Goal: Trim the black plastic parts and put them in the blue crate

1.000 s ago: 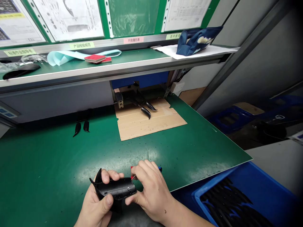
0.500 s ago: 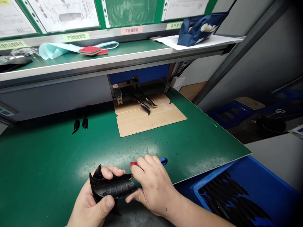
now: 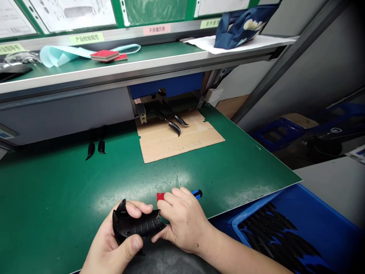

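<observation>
A hollow black plastic shell with ribs inside and curved pointed tips at its left end is held between both hands, open side up. My left hand wraps round its left end, thumb on the near edge and fingers over the far edge. My right hand is closed at the right end, thumb below and fingers curled above. A thin tip shows by those fingers; I cannot make out what it is. Just beyond the right hand are a red block and a blue-and-black handle, both partly hidden.
Black curved parts lie on a cardboard sheet, and more at the left on the green table. A blue bin of black parts stands at the right. Red-topped pads and a navy pouch sit on the shelf.
The shell has tilted slightly, and its left end and my left hand have shifted a little to the right. My right hand stays at the right end. The camera view has moved slightly.
</observation>
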`<state>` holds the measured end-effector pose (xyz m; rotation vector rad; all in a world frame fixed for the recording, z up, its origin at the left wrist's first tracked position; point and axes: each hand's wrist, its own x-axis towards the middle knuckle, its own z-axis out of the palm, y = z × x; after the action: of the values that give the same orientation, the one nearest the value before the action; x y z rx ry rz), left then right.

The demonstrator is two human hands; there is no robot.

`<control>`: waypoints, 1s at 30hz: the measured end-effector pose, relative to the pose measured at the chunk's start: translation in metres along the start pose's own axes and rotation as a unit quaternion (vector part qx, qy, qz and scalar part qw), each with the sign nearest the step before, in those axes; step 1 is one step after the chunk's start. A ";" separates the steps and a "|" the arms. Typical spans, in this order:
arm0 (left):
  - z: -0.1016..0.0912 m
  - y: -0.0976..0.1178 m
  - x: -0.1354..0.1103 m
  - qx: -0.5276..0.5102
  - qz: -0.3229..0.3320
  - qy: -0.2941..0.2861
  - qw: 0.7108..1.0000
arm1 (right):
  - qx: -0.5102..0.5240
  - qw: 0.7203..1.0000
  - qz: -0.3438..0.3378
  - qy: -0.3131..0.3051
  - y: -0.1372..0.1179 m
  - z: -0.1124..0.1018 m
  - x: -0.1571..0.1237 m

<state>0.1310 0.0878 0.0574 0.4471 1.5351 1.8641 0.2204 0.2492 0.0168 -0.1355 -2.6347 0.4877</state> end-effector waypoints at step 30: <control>0.015 0.001 -0.006 -0.165 -0.054 0.079 0.982 | 0.056 0.998 0.032 -0.005 -0.006 -0.017 0.002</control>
<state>0.1449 0.0948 0.0629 0.0633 1.2835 2.0580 0.2266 0.2495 0.0342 -0.1832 -2.6122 0.6595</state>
